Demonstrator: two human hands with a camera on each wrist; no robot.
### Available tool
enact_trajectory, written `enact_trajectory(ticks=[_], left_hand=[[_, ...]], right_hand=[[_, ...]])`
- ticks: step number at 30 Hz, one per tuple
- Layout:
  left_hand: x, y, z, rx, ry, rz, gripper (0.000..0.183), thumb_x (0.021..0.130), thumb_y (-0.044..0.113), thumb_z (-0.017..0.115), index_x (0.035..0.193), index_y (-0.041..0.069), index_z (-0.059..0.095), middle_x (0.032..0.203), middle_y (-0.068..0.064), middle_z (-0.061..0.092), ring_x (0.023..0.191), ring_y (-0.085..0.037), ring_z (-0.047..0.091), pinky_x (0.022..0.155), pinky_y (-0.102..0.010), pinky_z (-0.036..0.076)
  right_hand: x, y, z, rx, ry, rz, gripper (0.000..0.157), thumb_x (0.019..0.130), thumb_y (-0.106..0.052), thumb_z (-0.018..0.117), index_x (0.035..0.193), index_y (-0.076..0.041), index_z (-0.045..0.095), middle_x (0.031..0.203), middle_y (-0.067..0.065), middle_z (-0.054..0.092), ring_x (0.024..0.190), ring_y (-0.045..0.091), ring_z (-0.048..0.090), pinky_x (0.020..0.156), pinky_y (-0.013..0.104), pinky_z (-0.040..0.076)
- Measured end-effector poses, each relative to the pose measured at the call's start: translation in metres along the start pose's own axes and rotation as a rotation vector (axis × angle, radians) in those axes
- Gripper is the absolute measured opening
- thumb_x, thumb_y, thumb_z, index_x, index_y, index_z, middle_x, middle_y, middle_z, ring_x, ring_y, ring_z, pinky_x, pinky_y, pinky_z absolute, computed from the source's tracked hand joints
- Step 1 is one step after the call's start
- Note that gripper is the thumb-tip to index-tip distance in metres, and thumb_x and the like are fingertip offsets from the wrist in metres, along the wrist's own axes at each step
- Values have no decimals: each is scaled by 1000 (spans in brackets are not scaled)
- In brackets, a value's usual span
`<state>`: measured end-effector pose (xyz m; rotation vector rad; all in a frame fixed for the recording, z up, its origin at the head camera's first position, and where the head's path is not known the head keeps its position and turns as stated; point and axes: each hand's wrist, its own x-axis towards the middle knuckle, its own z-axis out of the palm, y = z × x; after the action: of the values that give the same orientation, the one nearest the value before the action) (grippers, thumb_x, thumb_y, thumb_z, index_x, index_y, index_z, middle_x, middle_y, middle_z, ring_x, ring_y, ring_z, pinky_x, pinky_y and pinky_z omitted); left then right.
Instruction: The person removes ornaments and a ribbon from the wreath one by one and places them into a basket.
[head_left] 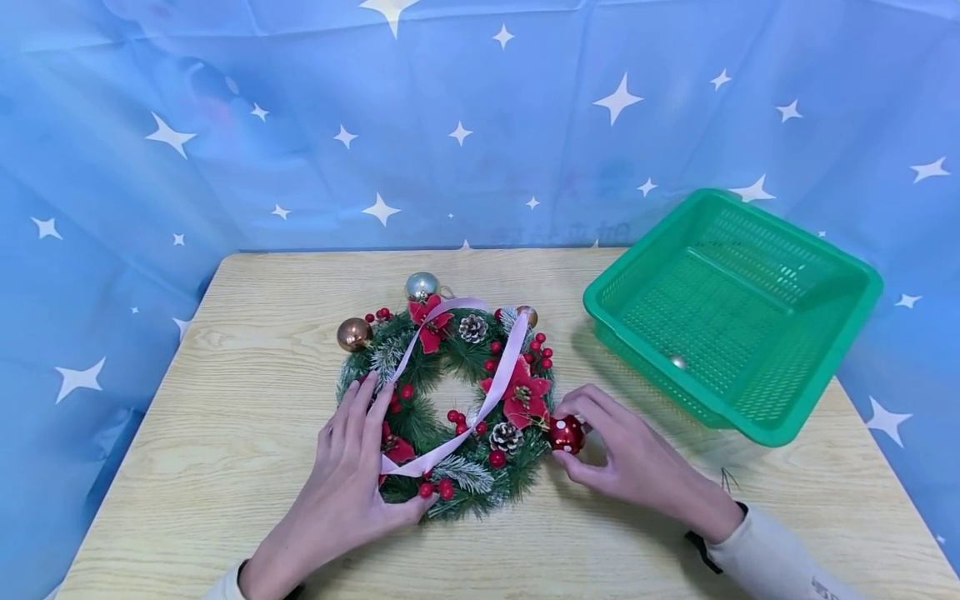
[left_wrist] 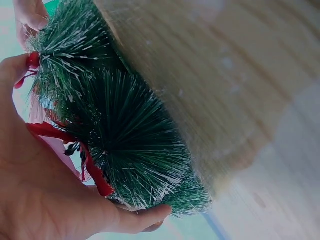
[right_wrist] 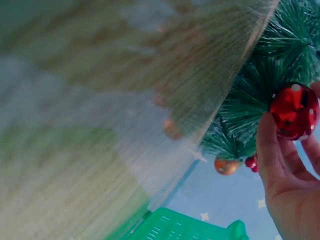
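Observation:
A green pine wreath (head_left: 517, 479) lies flat on the table, dressed with red poinsettias, berries, pine cones and a loose pink ribbon (head_left: 435, 457). My left hand (head_left: 352, 467) rests on its left side, fingers extended over the greenery and thumb beside red berries at the front. At the right edge, my right hand (head_left: 630, 450) pinches a shiny red bauble (head_left: 567, 435) with white dots between thumb and fingers, against the greenery. In the right wrist view the same red bauble (right_wrist: 294, 111) sits at the fingertips. Whether it is fastened to the wreath, I cannot tell.
Around the wreath's far rim sit a copper bauble (head_left: 354, 334), a pale silvery bauble (head_left: 422, 286) and a gold one (head_left: 530, 316). A green perforated basket (head_left: 813, 367) stands at the back right, a small shiny spot on its floor. A star-patterned blue cloth hangs behind the table.

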<state>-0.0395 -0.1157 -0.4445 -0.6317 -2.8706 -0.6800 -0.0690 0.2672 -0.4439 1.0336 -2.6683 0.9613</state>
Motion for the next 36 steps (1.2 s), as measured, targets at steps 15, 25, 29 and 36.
enact_trajectory(ticks=[15,25,29,36], left_hand=[[0,1,2,15,21,6,132,77,64,83,175,11,13,180,-17,10,162,-48,13,110,-79,31],[0,2,3,8,44,11,130,76,61,84,175,9,16,179,-19,13,161,-49,16,107,-79,34],[0,2,4,2,52,20,131,75,59,85,174,8,16,179,-20,14,160,-50,17,107,-80,33],[1,2,4,2,58,25,132,73,58,86,174,6,17,178,-21,15,160,-50,18,107,-79,33]], right_hand=[[1,-8,-1,68,114,-53,35,94,-25,83,124,-15,69,127,-7,67,112,12,66,87,29,57],[9,-16,-6,136,207,-106,34,93,-21,83,124,-12,70,126,-3,68,106,14,67,83,19,56],[12,-17,-9,158,228,-104,37,91,-18,84,124,-11,70,125,0,69,106,17,68,82,20,58],[17,-17,-15,137,263,-121,37,96,-26,81,125,-6,70,123,7,71,105,20,68,86,19,57]])
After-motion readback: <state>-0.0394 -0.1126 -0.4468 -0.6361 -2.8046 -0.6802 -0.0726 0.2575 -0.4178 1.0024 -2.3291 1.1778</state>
